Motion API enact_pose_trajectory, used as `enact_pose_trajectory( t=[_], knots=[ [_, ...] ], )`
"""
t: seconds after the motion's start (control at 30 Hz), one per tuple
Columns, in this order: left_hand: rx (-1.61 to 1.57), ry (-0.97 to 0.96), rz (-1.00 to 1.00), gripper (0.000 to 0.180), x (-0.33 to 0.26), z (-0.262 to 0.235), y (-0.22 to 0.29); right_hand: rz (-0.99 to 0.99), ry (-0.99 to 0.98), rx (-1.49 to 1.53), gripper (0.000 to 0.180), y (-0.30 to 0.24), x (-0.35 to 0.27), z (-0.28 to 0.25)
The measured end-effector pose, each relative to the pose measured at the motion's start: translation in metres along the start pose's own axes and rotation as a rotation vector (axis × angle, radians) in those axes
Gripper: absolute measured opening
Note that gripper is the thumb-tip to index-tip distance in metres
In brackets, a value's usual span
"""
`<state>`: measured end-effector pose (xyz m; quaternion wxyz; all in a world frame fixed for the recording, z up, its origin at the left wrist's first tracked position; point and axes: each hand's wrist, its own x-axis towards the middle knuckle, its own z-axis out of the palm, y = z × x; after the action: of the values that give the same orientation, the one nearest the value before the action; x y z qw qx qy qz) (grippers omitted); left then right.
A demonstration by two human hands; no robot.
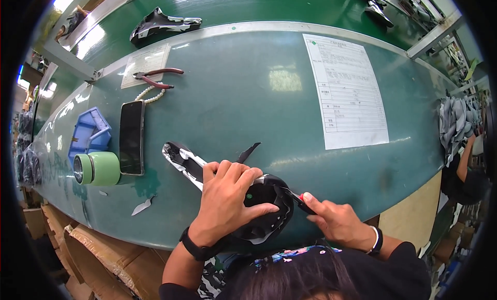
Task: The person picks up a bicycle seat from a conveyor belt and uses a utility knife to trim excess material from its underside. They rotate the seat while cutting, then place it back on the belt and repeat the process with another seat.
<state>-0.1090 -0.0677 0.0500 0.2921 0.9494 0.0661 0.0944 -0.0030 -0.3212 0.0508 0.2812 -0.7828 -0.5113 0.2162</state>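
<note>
We clasp black-and-white molded part (265, 193) with left hand (227, 194), fingers spread, likely steadying it; part sits at near edge of bench (222, 108), presumably for reach. Dark strip (248, 153) lies just beyond. Our right hand (336, 217) pinches knife-like tool (304, 205) at part's right edge, probably for fine control. Printed sheet (347, 93) lies beyond, apparently kept readable.

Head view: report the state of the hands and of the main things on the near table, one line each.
Left hand: holding the part
Part: held, hollow side showing
Right hand: closed on the tool
Tool: gripped, tip at the part's rim
Pliers: handles spread
Phone: flat, screen dark
Beads: looped
Sheet: flat, printed side up
Jar: open or closed, cannot tell
Scrap: loose
</note>
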Motion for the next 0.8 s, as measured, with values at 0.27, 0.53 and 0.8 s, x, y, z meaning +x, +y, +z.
enact_pose_trajectory(
  t=[0.27, 0.53, 0.8],
  knots=[
    [0.027, -0.008, 0.045, 0.059, -0.002, -0.005, 0.007, 0.070, -0.011, 0.071, 0.065, -0.011, -0.016, -0.009],
    [0.182, -0.016, -0.075, 0.054, -0.012, -0.015, 0.042, -0.138, 0.241, 0.065, 0.057, -0.037, 0.076, 0.005],
    [0.126, 0.094, -0.257, 0.057, -0.031, 0.000, 0.027, 0.361, 0.081, 0.877, 0.049, -0.012, 0.086, -0.004]
  ],
)
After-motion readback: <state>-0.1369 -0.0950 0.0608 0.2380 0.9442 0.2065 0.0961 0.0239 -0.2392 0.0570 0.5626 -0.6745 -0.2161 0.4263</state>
